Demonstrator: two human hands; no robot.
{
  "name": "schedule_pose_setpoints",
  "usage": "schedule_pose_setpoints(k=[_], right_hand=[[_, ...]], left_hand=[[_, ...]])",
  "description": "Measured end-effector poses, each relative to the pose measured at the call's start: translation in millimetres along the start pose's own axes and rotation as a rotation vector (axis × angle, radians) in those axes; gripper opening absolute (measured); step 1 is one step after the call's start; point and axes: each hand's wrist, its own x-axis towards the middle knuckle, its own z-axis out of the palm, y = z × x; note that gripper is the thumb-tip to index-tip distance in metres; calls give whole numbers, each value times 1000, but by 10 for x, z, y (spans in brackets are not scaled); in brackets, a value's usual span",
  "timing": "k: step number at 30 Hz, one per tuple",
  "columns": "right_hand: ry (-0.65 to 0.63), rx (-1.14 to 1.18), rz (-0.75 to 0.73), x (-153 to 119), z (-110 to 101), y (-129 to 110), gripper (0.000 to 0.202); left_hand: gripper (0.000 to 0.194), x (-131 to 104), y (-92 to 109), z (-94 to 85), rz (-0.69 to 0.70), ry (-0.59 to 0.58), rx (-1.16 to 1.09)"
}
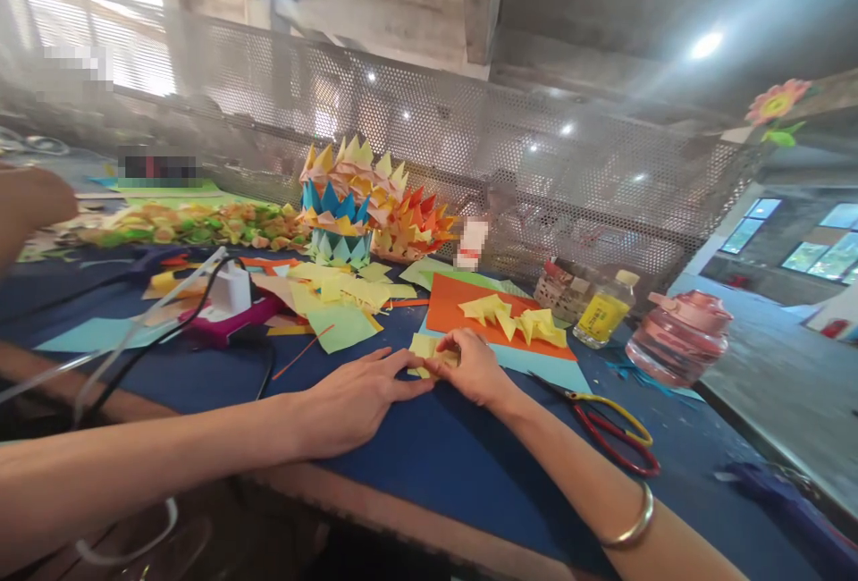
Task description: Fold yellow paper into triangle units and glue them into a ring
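A small pale yellow piece of paper (424,349) lies on the dark blue table, between my two hands. With thumb and fingertips, my left hand (355,402) pinches its near edge. My right hand (477,371) has its fingers curled and closed on the same paper from the right, hiding part of it. Just beyond, several folded yellow paper pieces (513,320) rest on an orange sheet (450,299), with a light blue sheet (536,365) underneath. Scissors (617,429) with red and yellow handles lie to the right of my right hand.
A pink water jug (680,340) and a yellow-labelled bottle (605,313) stand at the right. Pointed paper crowns (341,206) stand at the back, beside a heap of paper pieces (201,225). A power strip (228,317) with cables sits left. Another person's arm (30,206) reaches in.
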Motion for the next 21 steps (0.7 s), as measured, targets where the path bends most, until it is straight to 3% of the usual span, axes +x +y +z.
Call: schedule_pose_setpoints(k=[14, 18, 21], right_hand=[[11, 31, 5, -7, 20, 6, 25], [48, 80, -20, -18, 41, 43, 25], [95, 174, -75, 6, 53, 129, 12]], left_hand=[[72, 49, 66, -20, -162, -129, 200], [75, 58, 81, -63, -144, -136, 173], [75, 58, 99, -148, -114, -152, 104]])
